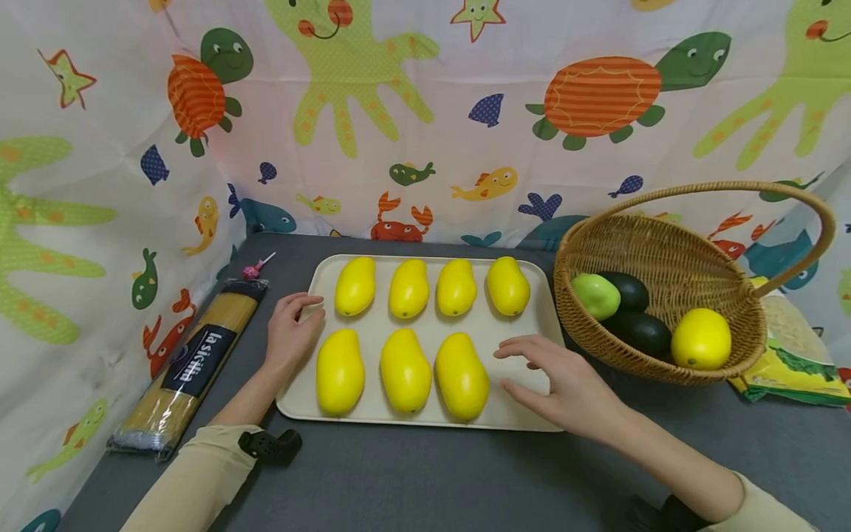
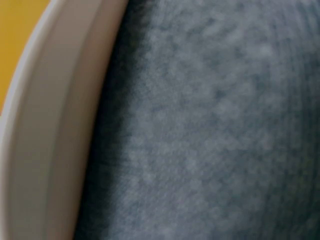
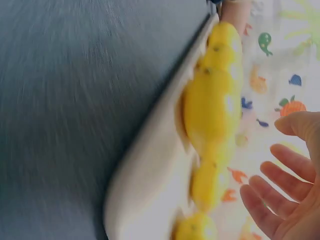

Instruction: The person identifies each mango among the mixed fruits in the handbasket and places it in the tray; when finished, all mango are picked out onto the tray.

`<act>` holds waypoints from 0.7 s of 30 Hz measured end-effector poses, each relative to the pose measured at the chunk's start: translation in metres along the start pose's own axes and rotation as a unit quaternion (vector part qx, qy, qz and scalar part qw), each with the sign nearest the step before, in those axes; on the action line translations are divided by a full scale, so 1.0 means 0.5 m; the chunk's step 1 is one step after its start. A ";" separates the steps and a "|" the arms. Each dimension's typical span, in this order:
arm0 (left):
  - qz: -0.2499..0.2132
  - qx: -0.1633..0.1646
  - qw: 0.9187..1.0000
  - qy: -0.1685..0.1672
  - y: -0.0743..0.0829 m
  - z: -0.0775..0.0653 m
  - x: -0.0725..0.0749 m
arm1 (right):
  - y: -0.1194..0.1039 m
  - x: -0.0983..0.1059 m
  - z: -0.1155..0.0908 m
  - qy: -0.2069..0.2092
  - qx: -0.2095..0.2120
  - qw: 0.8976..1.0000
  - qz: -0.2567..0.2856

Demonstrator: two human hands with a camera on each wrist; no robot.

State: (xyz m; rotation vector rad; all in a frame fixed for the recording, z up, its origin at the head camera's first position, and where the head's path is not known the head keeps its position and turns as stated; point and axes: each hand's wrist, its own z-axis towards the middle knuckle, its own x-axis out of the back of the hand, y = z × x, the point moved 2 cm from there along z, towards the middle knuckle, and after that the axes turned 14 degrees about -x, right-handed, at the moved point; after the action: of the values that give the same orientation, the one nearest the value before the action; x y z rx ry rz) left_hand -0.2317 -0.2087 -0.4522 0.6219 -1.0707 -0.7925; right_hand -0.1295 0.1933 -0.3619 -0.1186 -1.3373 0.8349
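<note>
A cream tray (image 1: 425, 423) lies on the grey table with yellow mangoes on it in two rows. Several stand along the back; the front row has three, the rightmost being this mango (image 1: 462, 377). My left hand (image 1: 291, 330) rests at the tray's left rim, fingers relaxed; the left wrist view shows only the tray's side (image 2: 55, 125) and the table. Over the right part of the tray, beside that front mango, is my right hand (image 1: 561, 380), its fingers spread and holding nothing. In the right wrist view the right hand (image 3: 295, 185) appears with fingers apart, the mangoes (image 3: 212, 110) beyond.
A wicker basket (image 1: 665, 244) at right holds a yellow mango (image 1: 701, 338), a light green fruit (image 1: 595, 296) and dark green avocados (image 1: 637, 334). Behind it lies a yellow-green bag (image 1: 791, 362). On the left are a spaghetti pack (image 1: 196, 362) and a lollipop (image 1: 253, 271).
</note>
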 end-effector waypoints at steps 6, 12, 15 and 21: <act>0.002 -0.005 1.000 0.000 -0.003 -0.001 0.001 | 0.019 0.107 0.010 0.014 0.006 0.999 -0.034; -0.003 -0.006 1.000 -0.002 0.002 -0.002 0.000 | 0.071 0.216 0.026 -0.019 -0.054 0.989 -0.136; -0.002 -0.006 1.000 -0.001 0.003 -0.001 0.000 | 0.116 0.256 0.035 -0.084 -0.112 0.971 -0.192; 0.000 -0.006 1.000 0.000 0.003 0.000 0.000 | 0.222 0.315 0.039 -0.208 -0.205 0.920 -0.263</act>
State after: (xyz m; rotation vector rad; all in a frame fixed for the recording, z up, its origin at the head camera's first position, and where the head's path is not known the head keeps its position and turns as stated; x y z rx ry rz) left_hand -0.2313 -0.2078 -0.4510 0.6121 -1.0660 -0.7982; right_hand -0.1990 0.3584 -0.2884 0.0993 -1.8236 0.1108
